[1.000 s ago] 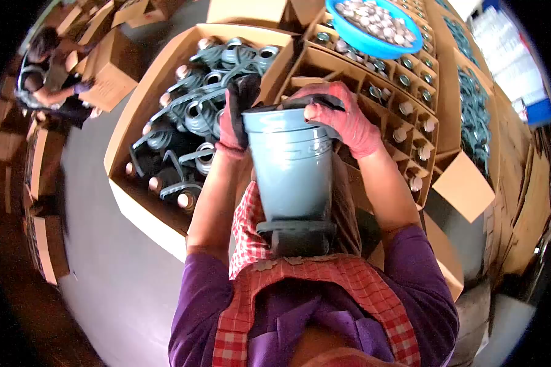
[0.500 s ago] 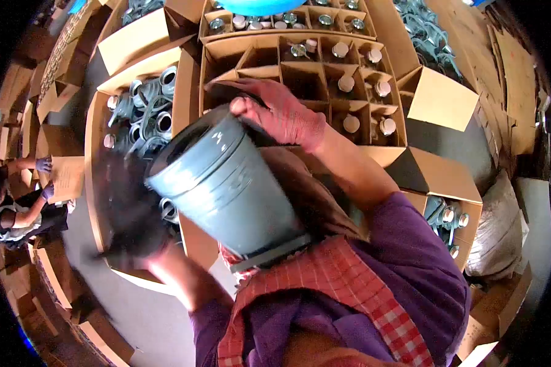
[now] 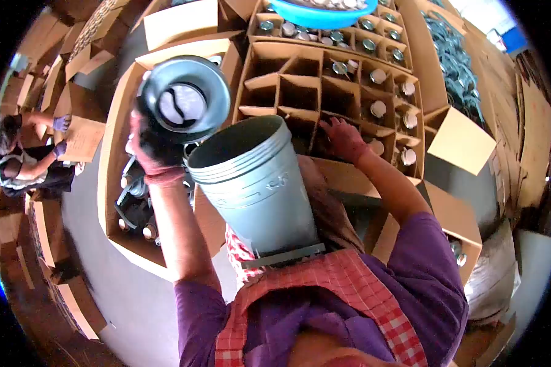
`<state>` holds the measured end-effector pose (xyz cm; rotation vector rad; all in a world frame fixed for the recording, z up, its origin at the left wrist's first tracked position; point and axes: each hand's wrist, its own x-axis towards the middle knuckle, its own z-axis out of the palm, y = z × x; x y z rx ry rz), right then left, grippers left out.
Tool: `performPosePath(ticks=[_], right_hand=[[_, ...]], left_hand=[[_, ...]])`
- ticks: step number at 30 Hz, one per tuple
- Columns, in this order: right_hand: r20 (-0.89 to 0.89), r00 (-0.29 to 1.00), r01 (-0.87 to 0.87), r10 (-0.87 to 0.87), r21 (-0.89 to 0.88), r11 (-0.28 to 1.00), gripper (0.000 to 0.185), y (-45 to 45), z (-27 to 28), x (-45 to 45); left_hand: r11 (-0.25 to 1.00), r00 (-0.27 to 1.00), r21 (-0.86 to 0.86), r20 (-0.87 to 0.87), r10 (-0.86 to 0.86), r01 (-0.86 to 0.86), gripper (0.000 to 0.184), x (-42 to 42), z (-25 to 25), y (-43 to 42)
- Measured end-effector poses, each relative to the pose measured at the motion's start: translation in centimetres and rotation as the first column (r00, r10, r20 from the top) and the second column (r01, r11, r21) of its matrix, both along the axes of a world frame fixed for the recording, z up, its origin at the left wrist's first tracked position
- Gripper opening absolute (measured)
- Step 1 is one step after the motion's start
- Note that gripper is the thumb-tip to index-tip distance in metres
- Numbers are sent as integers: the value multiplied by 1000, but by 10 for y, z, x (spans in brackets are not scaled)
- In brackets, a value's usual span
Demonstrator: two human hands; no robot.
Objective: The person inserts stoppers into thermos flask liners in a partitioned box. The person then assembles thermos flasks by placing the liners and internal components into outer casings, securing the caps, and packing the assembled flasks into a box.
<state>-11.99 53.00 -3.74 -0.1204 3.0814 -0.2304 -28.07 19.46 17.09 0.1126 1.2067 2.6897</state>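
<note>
My left hand (image 3: 156, 144), in a dark and reddish glove, is closed on a glossy blue-grey round collar-shaped piece (image 3: 217, 101) with a wide rim and a pale disc inside. It holds the piece up beside and above the mouth of a blue-grey bucket-like container (image 3: 257, 196). That container stands tilted against my checked apron, its open top facing away from me. My right hand (image 3: 343, 139), in a red glove, rests at the dividers of a partitioned carton (image 3: 275, 54), fingers spread over the edge of a cell; its fingertips are partly hidden.
At left, a carton (image 3: 107, 183) holds blue-grey parts with capped necks. Several capped tops (image 3: 377, 109) stand in the partitioned carton's right cells. A blue basin (image 3: 324, 17) sits at the far side. Teal straps (image 3: 450, 61) fill a carton at right. Another person (image 3: 21, 159) handles a carton at far left.
My left hand has risen from over the left carton and now holds the round piece. My right hand has left the container's rim and moved right, to the partitioned carton.
</note>
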Motion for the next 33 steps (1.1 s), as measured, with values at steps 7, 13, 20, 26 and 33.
performPosePath(ticks=[7, 13, 20, 26, 33], right_hand=[[183, 979, 92, -89, -11, 996, 71, -11, 122, -14], [-426, 903, -85, -59, -310, 947, 65, -20, 286, -30], [-594, 576, -480, 561, 309, 821, 49, -99, 360, -67], [-465, 595, -803, 656, -372, 465, 54, -90, 349, -110], [-204, 968, -243, -148, -908, -342, 44, -27, 266, -180]], left_hand=[[987, 937, 125, 346, 48, -97, 55, 9, -69, 15], [859, 878, 512, 405, -257, 15, 51, 11, -112, 50], [878, 917, 475, 320, -239, 63, 50, -17, -88, 71], [905, 957, 422, 235, -170, 57, 49, -71, -63, 78], [907, 950, 417, 252, -183, 64, 48, -26, -65, 45]])
